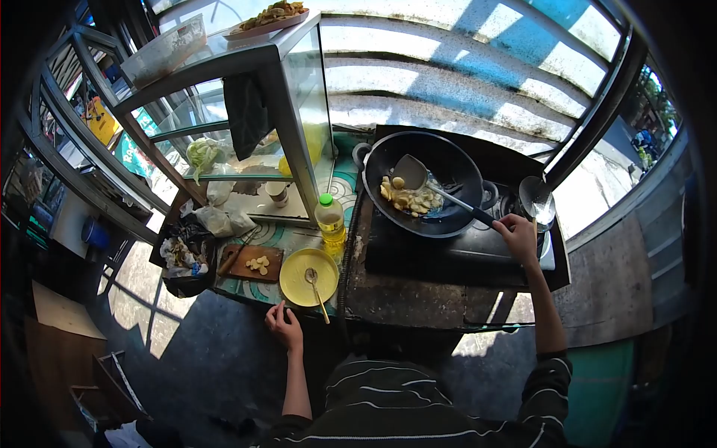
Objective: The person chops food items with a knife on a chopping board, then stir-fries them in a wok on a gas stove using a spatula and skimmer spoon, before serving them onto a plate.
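Beside the green-patterned bench [295, 237], the left hand [284, 326] is hovering empty, half-open; farther off, the right hand [518, 237] is gripping a grey, black-handled turner [411, 172], apparently stirring yellowish pieces [415, 201] inside a round black wok [442, 149].

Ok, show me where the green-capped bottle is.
In the head view, the bottle stands left of the wok, just beyond the yellow plate and beside the glass cabinet.
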Demonstrator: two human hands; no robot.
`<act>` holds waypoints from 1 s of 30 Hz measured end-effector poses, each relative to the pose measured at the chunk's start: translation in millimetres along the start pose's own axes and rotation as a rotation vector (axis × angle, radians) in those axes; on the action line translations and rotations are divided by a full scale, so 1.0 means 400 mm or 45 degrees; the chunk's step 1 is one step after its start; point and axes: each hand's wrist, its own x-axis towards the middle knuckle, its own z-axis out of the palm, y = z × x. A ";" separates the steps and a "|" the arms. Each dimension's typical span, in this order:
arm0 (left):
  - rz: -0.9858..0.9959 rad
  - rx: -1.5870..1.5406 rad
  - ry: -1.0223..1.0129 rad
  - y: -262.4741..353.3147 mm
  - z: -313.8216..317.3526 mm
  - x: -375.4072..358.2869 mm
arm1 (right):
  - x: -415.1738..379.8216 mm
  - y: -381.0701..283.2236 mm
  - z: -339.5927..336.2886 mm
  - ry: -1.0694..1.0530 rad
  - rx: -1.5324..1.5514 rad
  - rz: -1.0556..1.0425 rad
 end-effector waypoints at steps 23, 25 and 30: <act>-0.018 -0.021 -0.027 -0.001 0.008 -0.010 | -0.013 0.076 0.047 -0.133 0.039 0.128; -0.019 -0.021 -0.036 0.003 0.010 -0.007 | -0.011 0.034 0.017 -0.206 0.128 0.126; 0.002 -0.015 -0.039 0.012 0.006 -0.002 | -0.017 -0.043 -0.040 -0.040 -0.113 -0.046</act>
